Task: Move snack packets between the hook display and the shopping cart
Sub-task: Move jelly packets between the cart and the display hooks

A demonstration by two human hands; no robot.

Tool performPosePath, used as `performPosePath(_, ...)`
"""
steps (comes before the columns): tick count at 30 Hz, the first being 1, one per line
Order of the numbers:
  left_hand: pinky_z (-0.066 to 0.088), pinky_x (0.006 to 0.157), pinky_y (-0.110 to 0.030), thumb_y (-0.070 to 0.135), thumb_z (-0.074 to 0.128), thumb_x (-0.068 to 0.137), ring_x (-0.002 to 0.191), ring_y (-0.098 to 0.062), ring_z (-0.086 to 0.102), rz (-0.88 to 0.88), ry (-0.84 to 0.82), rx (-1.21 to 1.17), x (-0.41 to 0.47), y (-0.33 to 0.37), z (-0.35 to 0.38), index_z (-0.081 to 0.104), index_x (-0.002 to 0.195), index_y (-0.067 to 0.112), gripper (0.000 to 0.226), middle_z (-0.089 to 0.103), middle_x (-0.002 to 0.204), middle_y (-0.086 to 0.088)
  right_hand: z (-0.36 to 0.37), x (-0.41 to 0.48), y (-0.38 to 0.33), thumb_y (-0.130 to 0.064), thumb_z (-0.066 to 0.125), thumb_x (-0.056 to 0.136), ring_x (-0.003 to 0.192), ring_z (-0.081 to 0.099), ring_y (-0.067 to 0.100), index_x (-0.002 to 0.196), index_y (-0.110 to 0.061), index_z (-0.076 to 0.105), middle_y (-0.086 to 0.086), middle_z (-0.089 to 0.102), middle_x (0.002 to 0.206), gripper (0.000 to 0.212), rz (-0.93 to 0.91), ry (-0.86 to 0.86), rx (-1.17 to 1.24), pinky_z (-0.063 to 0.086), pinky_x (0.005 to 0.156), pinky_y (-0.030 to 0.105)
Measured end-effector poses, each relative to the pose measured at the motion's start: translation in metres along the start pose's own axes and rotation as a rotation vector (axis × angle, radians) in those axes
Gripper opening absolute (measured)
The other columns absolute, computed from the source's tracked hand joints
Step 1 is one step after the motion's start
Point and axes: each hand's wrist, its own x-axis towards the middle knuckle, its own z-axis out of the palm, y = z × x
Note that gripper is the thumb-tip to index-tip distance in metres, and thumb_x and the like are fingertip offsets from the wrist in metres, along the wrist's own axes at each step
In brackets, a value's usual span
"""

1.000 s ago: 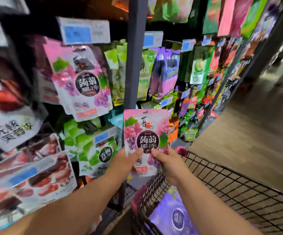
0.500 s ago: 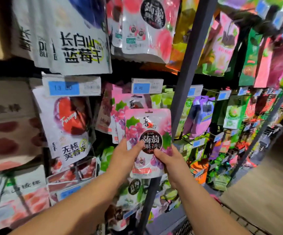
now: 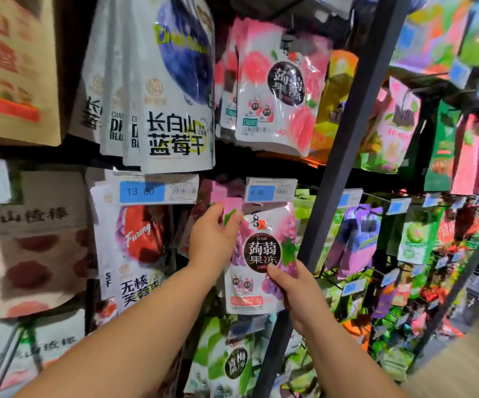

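A pink grape konjac jelly packet (image 3: 261,254) with a black round label is held up against the hook display, just below the 4.90 price tag (image 3: 269,191). My left hand (image 3: 213,239) pinches the packet's upper left corner, where more pink packets (image 3: 218,193) hang behind. My right hand (image 3: 292,285) grips its lower right edge, thumb on the front. The hook itself is hidden behind the tag. The shopping cart is out of view.
A dark metal upright post (image 3: 333,196) runs diagonally just right of the packet. White blueberry bags (image 3: 175,110) and peach jelly packets (image 3: 278,90) hang above; a strawberry bag (image 3: 134,248) hangs left; green packets (image 3: 232,363) hang below.
The view swung up from the cart to the display. Both hands lifted the grape packet up to the row under the 4.90 tag, and my left hand slid to its top corner.
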Motion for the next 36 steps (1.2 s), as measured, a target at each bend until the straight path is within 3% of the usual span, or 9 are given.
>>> performPosePath(3,0.027,0.052,-0.029,0.045,0.055,0.092,0.064,-0.021,0.046,-0.062,-0.002,0.124,0.012,0.004,0.001,0.047,0.071,0.025,0.029,0.047,0.066,0.006,-0.004,0.005,0.002,-0.011,0.074,0.083,0.084,0.054,0.028,0.100,-0.013,0.066,0.015,0.066,0.089,0.019,0.027,-0.007,-0.008,0.044,0.077,0.039)
performPosePath(7,0.039,0.067,-0.030,0.056,0.055,0.087,0.089,-0.026,0.060,-0.153,-0.007,0.154,0.024,0.004,0.002,0.064,0.104,0.026,0.035,0.063,0.097,0.003,-0.006,0.014,0.002,-0.008,0.069,0.087,0.098,0.067,0.030,0.108,-0.012,0.066,0.012,0.074,0.102,0.021,0.049,-0.039,-0.051,0.048,0.096,0.049)
performPosePath(13,0.036,0.064,-0.026,0.050,0.055,0.090,0.076,-0.022,0.055,-0.254,-0.053,0.089,0.034,0.004,0.005,0.060,0.108,0.022,0.034,0.065,0.098,-0.002,-0.001,0.032,0.007,-0.027,0.069,0.089,0.094,0.068,0.021,0.115,-0.017,0.065,0.002,0.075,0.101,0.027,0.092,-0.033,-0.172,0.050,0.079,0.033)
performPosePath(16,0.036,0.077,-0.026,0.050,0.055,0.091,0.094,-0.028,0.057,-0.321,-0.065,-0.012,0.036,0.006,0.006,0.055,0.127,0.018,0.048,0.063,0.117,-0.007,0.005,0.039,0.008,-0.044,0.064,0.090,0.072,0.059,0.010,0.103,-0.019,0.063,-0.005,0.067,0.084,0.028,0.097,0.015,-0.269,0.041,0.065,0.025)
performPosePath(19,0.032,0.083,-0.027,0.046,0.055,0.092,0.116,-0.032,0.053,-0.360,-0.046,-0.079,0.036,0.005,0.010,0.046,0.138,0.012,0.057,0.057,0.130,-0.011,0.010,0.048,0.008,-0.057,0.060,0.087,0.089,0.060,0.014,0.116,-0.019,0.059,-0.005,0.063,0.101,0.048,0.078,0.081,-0.401,0.046,0.077,0.031)
performPosePath(22,0.037,0.078,-0.031,0.054,0.054,0.089,0.106,-0.033,0.057,-0.357,-0.036,-0.009,0.032,-0.001,0.013,0.049,0.126,0.009,0.059,0.061,0.118,-0.013,0.013,0.050,0.007,-0.058,0.056,0.088,0.110,0.057,0.024,0.130,-0.013,0.052,0.004,0.061,0.121,0.062,0.055,0.173,-0.522,0.045,0.093,0.038)
performPosePath(30,0.039,0.096,-0.048,0.052,0.057,0.088,0.107,-0.036,0.051,-0.298,0.013,0.084,0.004,-0.023,0.024,0.032,0.099,0.012,0.048,0.048,0.102,-0.009,0.023,0.032,0.000,-0.047,0.055,0.094,0.075,0.054,0.009,0.093,-0.019,0.045,0.002,0.059,0.090,0.029,-0.061,0.181,-0.623,0.037,0.059,0.023)
performPosePath(33,0.032,0.102,-0.049,0.054,0.056,0.087,0.117,-0.036,0.043,-0.320,0.016,0.104,0.000,-0.030,0.028,0.036,0.116,0.007,0.059,0.050,0.120,-0.016,0.022,0.030,0.004,-0.044,0.058,0.093,0.078,0.056,0.007,0.098,-0.022,0.045,-0.002,0.059,0.091,0.026,-0.126,0.178,-0.641,0.036,0.058,0.020)
performPosePath(36,0.028,0.106,-0.050,0.052,0.059,0.086,0.125,-0.036,0.037,-0.294,0.029,0.125,-0.003,-0.029,0.024,0.031,0.132,0.008,0.070,0.045,0.132,-0.018,0.023,0.026,0.004,-0.050,0.060,0.089,0.101,0.060,0.018,0.123,-0.021,0.046,-0.003,0.059,0.111,0.047,-0.152,0.198,-0.659,0.048,0.077,0.031)
